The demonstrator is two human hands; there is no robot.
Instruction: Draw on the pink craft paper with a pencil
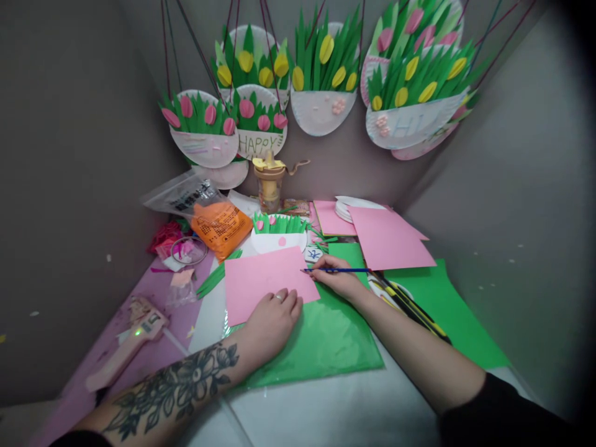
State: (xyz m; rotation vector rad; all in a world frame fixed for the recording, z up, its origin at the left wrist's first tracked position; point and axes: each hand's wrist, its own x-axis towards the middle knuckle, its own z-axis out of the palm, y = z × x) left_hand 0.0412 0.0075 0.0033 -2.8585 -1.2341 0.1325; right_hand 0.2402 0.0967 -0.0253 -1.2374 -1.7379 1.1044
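A pink sheet of paper [261, 279] lies over a green sheet in a clear sleeve [330, 341]. My left hand [274, 323] rests flat on the pink sheet's lower edge, fingers stretched out. In my right hand [338, 278] is a dark blue pencil [347, 270], held near its tip. That tip is at the sheet's right side; whether it touches the paper I cannot tell. Just behind the sheet sits a paper-plate basket [279, 242] with green paper grass and small pink flowers. Faint marks on the pink paper are too weak to make out.
A pink glue gun [135, 344] with a green light lies at the left. Behind it are an orange bag [221, 225] and a cup [270, 186]. More pink paper [391, 239] and yellow-black cutters [410, 307] lie right. Finished paper-plate baskets [323, 112] hang on the wall.
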